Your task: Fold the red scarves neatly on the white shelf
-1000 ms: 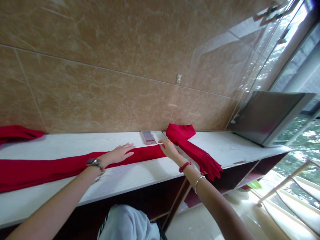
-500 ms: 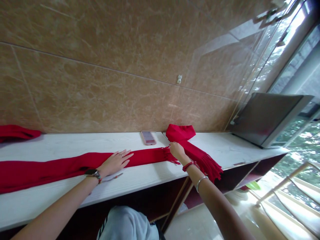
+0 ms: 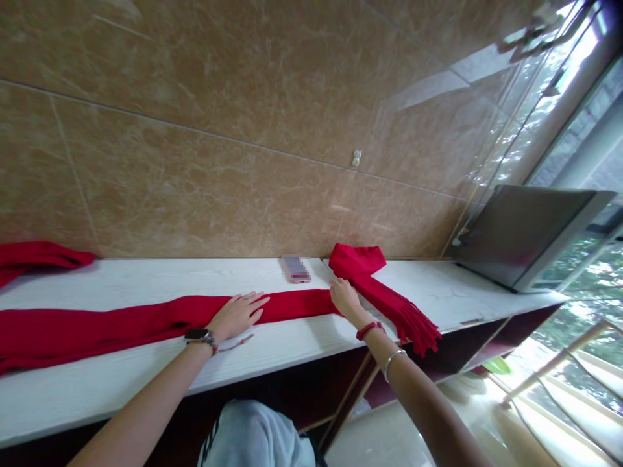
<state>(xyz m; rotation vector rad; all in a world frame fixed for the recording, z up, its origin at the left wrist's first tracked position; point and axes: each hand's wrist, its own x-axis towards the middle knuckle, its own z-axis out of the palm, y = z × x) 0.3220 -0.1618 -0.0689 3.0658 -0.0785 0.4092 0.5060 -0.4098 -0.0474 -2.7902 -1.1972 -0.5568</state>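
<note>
A long red scarf (image 3: 296, 305) lies stretched along the white countertop, running out of view at the left. My left hand (image 3: 238, 315) rests flat on it, fingers spread. At the scarf's right end is my right hand (image 3: 346, 299), its fingers closed on the edge; the fringe there is out of sight. Just beyond that hand lies another length of red scarf (image 3: 357, 261), folded over at the wall, its fringed end (image 3: 422, 329) hanging over the counter's front edge. Whether the red pieces join cannot be seen.
A phone (image 3: 296, 269) lies behind the scarf near the tiled wall (image 3: 219, 188). More red fabric (image 3: 53, 255) sits at the far left. A grey box-shaped appliance (image 3: 520, 233) stands at the right end of the white countertop (image 3: 195, 275). Below are dark open shelves (image 3: 277, 383).
The fringe at the scarf's right end, visible before, is now out of sight by my right hand. My left hand stays flat on the scarf. The view has shifted slightly.
</note>
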